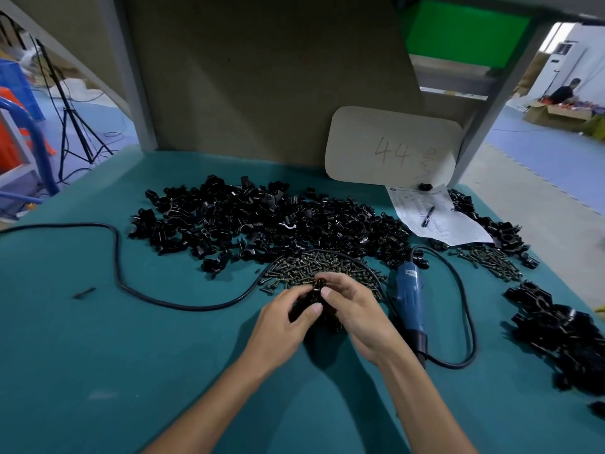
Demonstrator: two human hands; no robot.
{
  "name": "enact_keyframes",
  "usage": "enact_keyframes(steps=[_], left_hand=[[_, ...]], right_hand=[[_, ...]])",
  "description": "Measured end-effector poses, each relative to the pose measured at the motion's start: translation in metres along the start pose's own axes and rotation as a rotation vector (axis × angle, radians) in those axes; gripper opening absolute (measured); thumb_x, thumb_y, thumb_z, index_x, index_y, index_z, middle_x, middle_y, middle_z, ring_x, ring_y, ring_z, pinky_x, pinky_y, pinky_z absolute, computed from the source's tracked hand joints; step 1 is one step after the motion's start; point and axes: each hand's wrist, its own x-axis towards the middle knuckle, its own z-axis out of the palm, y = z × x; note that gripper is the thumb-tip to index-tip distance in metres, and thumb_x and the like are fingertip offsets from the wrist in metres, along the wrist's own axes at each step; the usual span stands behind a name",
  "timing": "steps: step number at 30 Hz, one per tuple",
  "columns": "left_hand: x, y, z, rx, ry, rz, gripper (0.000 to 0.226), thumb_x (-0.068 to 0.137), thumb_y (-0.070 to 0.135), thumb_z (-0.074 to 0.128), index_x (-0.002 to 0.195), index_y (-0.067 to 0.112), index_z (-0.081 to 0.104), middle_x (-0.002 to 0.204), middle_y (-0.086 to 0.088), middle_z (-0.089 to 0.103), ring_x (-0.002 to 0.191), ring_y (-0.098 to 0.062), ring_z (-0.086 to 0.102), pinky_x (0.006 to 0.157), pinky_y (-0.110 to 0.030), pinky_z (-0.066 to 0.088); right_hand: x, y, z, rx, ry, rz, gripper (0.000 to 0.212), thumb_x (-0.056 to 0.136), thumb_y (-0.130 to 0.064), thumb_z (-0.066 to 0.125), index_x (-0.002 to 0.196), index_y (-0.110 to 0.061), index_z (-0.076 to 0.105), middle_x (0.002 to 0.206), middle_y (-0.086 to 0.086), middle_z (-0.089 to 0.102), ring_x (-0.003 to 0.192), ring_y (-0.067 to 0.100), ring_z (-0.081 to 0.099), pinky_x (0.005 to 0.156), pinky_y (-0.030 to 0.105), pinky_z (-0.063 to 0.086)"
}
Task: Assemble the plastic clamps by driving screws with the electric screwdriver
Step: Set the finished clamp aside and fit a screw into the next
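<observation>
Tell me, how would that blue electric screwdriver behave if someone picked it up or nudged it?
The blue electric screwdriver looks rigid, and its rounded body might roll a little on the teal mat. Its cord, looped alongside, would probably trail and tug.

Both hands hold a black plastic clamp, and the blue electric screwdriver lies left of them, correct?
No. In the head view the blue electric screwdriver lies right of the hands, not left. The left hand and right hand do hold the black plastic clamp.
</observation>
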Motion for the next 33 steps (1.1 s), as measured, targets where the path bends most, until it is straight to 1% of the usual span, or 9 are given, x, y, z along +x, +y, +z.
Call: enact_keyframes(steps=[7, 10, 13, 16, 19, 23, 27, 30, 33], left_hand=[[-0.001, 0.006, -0.002, 0.019, 0.031, -0.009, 0.033, 0.095, 0.065, 0.049, 0.127, 0.054, 0.050, 0.110, 0.029, 0.065, 0.103, 0.010, 0.060, 0.080, -0.012, 0.047], [-0.001, 0.008, -0.002, -0.013, 0.027, -0.008, 0.030, 0.093, 0.067, 0.048, 0.121, 0.055, 0.050, 0.100, 0.025, 0.070, 0.094, 0.005, 0.065, 0.077, -0.018, 0.053], [-0.002, 0.007, -0.001, -0.022, 0.014, -0.027, 0.024, 0.097, 0.056, 0.052, 0.120, 0.050, 0.049, 0.095, 0.024, 0.071, 0.090, 0.004, 0.067, 0.079, -0.026, 0.055], [-0.003, 0.007, -0.001, -0.017, 0.025, -0.019, 0.019, 0.097, 0.051, 0.054, 0.115, 0.050, 0.049, 0.099, 0.026, 0.068, 0.087, 0.008, 0.066, 0.069, -0.008, 0.046], [-0.003, 0.005, -0.001, -0.001, 0.028, -0.016, 0.021, 0.096, 0.051, 0.058, 0.116, 0.051, 0.050, 0.102, 0.020, 0.067, 0.088, 0.012, 0.064, 0.070, -0.003, 0.044], [-0.002, 0.000, 0.001, 0.092, -0.014, 0.000, 0.034, 0.097, 0.059, 0.051, 0.129, 0.053, 0.041, 0.117, 0.033, 0.054, 0.111, 0.018, 0.049, 0.082, -0.006, 0.039], [-0.002, -0.002, 0.004, 0.120, 0.010, 0.019, 0.042, 0.099, 0.058, 0.049, 0.138, 0.043, 0.044, 0.130, 0.023, 0.053, 0.118, 0.006, 0.049, 0.093, -0.012, 0.039], [-0.002, -0.002, 0.004, 0.134, 0.065, -0.009, 0.042, 0.099, 0.053, 0.051, 0.138, 0.035, 0.049, 0.128, 0.013, 0.060, 0.111, -0.008, 0.061, 0.095, -0.033, 0.051], [-0.003, -0.002, 0.004, 0.117, 0.069, -0.014, 0.031, 0.098, 0.053, 0.053, 0.127, 0.045, 0.050, 0.116, 0.020, 0.062, 0.104, 0.000, 0.061, 0.087, -0.029, 0.052]], right_hand=[[-0.001, 0.001, 0.000, -0.067, -0.022, -0.008, 0.027, 0.102, -0.004, 0.057, 0.120, -0.019, 0.070, 0.114, 0.005, 0.074, 0.103, 0.016, 0.070, 0.090, 0.031, 0.057], [-0.002, 0.007, 0.000, -0.009, -0.001, 0.045, 0.019, 0.100, -0.008, 0.063, 0.117, -0.016, 0.069, 0.111, 0.011, 0.074, 0.098, 0.019, 0.068, 0.091, 0.034, 0.057], [-0.004, 0.013, 0.000, 0.026, 0.010, 0.065, 0.019, 0.100, -0.012, 0.065, 0.118, -0.016, 0.069, 0.107, 0.010, 0.076, 0.098, 0.019, 0.068, 0.094, 0.034, 0.056], [-0.003, 0.014, 0.000, 0.135, -0.002, 0.082, 0.022, 0.099, -0.011, 0.065, 0.121, -0.013, 0.067, 0.107, 0.010, 0.074, 0.102, 0.021, 0.067, 0.100, 0.039, 0.054], [-0.002, 0.010, -0.002, 0.234, -0.046, 0.100, 0.021, 0.100, -0.007, 0.063, 0.120, -0.009, 0.066, 0.104, 0.011, 0.074, 0.097, 0.019, 0.069, 0.088, 0.031, 0.057], [-0.002, 0.002, -0.001, 0.153, -0.073, 0.101, 0.016, 0.101, -0.007, 0.060, 0.115, -0.009, 0.068, 0.095, 0.009, 0.072, 0.085, 0.014, 0.067, 0.081, 0.026, 0.056], [-0.003, -0.001, 0.002, 0.133, -0.043, 0.112, 0.016, 0.103, -0.009, 0.058, 0.115, -0.012, 0.068, 0.097, 0.007, 0.074, 0.087, 0.015, 0.068, 0.079, 0.028, 0.056], [-0.009, 0.000, 0.006, 0.086, -0.048, 0.123, 0.020, 0.103, -0.014, 0.059, 0.121, -0.019, 0.067, 0.091, 0.004, 0.073, 0.085, 0.014, 0.065, 0.082, 0.032, 0.052], [-0.011, 0.000, 0.009, 0.079, 0.006, 0.101, 0.023, 0.104, -0.013, 0.058, 0.125, -0.018, 0.066, 0.099, 0.010, 0.072, 0.092, 0.019, 0.064, 0.091, 0.036, 0.054]])
